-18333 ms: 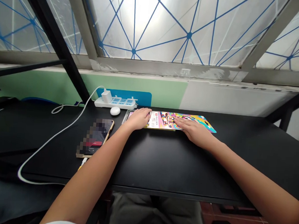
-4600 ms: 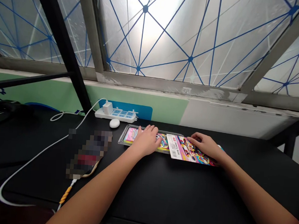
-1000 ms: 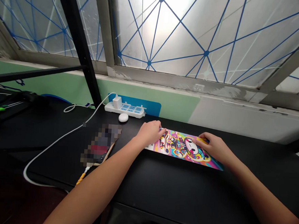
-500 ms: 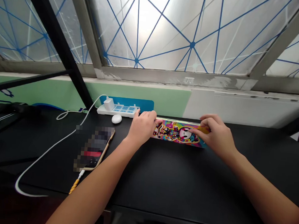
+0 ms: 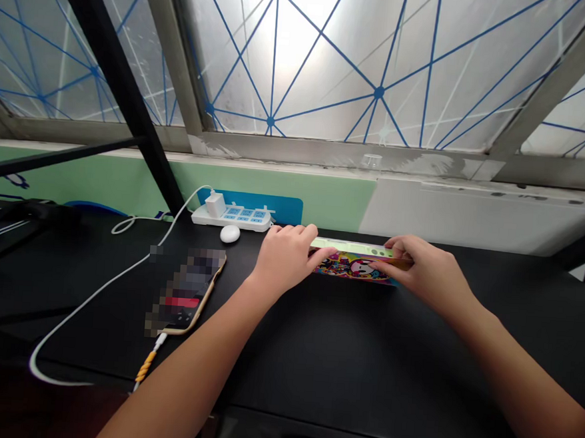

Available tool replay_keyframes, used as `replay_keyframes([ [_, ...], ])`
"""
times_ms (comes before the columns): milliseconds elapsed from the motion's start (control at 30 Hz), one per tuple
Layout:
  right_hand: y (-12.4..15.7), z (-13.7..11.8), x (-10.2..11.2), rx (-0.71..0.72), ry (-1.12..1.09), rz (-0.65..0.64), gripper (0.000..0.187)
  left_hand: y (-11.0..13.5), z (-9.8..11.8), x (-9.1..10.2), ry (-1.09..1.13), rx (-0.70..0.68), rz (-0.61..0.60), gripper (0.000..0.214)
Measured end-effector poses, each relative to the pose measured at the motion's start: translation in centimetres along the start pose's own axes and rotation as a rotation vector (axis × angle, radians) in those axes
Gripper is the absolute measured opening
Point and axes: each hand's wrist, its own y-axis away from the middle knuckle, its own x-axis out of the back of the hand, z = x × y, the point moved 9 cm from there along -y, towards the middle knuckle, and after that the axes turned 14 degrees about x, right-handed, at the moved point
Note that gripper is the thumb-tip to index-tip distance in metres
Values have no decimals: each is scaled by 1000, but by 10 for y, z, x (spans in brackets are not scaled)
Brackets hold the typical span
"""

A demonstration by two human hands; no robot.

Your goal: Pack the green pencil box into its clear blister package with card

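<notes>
The colourful printed box [image 5: 357, 267] is near the far edge of the black desk [image 5: 362, 371], with its long side running almost parallel to that edge. Its cartoon face looks toward the person, and along its top shows a pale strip [image 5: 355, 247]. The left hand [image 5: 284, 257] holds the left end, the thumb over the front upper edge and the other fingers mostly behind. The right hand [image 5: 427, 267] pinches the right end between the thumb in front and the fingers at the back. Whether the bottom touches the desk, I cannot tell. Along the far edge, to the left of the box, lies a white power strip [image 5: 245, 217] with a charger [image 5: 215, 204] plugged in. Just before it sits a small white case [image 5: 230, 234]; nearer to the front edge lies a partly blurred phone [image 5: 184, 317].
</notes>
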Motion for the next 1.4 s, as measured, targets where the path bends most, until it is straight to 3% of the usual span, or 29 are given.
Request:
replay_keyframes([
  [100,1,-6,-6,-5,39,-88,35,4,7,-3,-3,-5,-36,48],
  [267,5,-49,-35,215,157,-304,16,10,16,-30,-13,-46,-140,48],
  [400,8,-69,-53,307,174,-371,5,10,10,-46,29,-32,-191,49],
  [667,13,-55,-59,213,37,-413,13,11,-18,-64,36,-4,-299,79],
  [867,16,-54,-59,147,-127,-449,20,12,-18,-70,25,-10,-306,80],
  [967,11,-50,-55,118,-171,-385,21,12,-19,-70,40,-12,-297,78],
  [1033,6,-42,-49,86,-174,-281,33,11,-18,-69,52,-21,-284,75],
  [1133,3,-24,-47,31,-182,-185,68,11,-10,-65,56,-50,-216,73],
  [1300,9,11,-60,-96,-242,-282,95,14,8,-56,46,-81,-94,80],
  [1400,8,19,-55,-68,-215,-258,100,17,15,-54,41,-103,-68,85],
])
